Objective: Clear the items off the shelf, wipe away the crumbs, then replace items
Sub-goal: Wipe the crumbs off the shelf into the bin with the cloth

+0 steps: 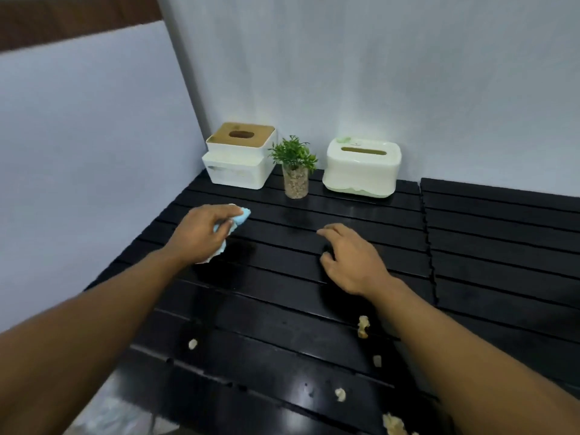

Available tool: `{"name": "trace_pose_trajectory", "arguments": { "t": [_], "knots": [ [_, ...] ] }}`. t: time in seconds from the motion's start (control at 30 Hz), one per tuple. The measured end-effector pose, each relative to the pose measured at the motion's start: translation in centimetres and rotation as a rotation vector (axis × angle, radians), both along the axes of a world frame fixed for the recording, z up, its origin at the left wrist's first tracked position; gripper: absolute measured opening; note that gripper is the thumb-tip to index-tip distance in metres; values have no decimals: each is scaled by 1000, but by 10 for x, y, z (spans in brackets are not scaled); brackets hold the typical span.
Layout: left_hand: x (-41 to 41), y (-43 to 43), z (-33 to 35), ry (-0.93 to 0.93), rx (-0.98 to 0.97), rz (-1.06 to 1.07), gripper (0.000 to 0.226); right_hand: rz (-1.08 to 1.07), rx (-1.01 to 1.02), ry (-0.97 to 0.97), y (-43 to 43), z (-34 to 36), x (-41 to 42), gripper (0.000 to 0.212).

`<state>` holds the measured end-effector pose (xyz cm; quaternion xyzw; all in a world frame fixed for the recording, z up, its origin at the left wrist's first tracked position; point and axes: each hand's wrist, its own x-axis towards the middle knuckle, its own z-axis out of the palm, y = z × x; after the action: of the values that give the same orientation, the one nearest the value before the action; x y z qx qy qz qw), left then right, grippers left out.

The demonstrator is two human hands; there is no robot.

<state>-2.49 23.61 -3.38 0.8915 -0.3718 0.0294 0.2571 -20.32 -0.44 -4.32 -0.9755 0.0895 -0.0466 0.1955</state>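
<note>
Crumbs [363, 326] at 5 o'clock look light and loose; left hand [201, 235] is clamped on soft cloth [240, 218], right hand [351, 259] hovers apart.

1. Pale grey-white painted rear wall [376, 73], plain and matte, fills the upper middle and right of the view. A brighter patch of light sits low on it.
2. Flat pale bluish-white side panel [94, 136] on the left meets the rear wall at a slanted vertical corner.
3. Dark brown wood-look band [62, 23] runs just above the side panel's top edge, top left corner.
4. Crinkled pale translucent plastic sheet [116, 416] at bottom left, blurred; can't tell what it is.
</note>
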Motion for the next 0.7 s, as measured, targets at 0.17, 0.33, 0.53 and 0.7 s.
{"name": "trace_pose_trajectory", "arguments": {
  "t": [0.17,0.33,0.53,0.7],
  "knots": [
    [31,106,-26,-41,96,238,32,109,-16,-18,64,-21,49,51],
    [41,132,-54,-41,170,136,58,112,-122,-52,83,-40,59,48],
    [13,112,-58,0,149,78,56,120,-93,-32,81,-39,58,48],
    [-68,56,-50,-3,89,-201,47,154,-79,-8,72,-36,42,47]
  ]
}}
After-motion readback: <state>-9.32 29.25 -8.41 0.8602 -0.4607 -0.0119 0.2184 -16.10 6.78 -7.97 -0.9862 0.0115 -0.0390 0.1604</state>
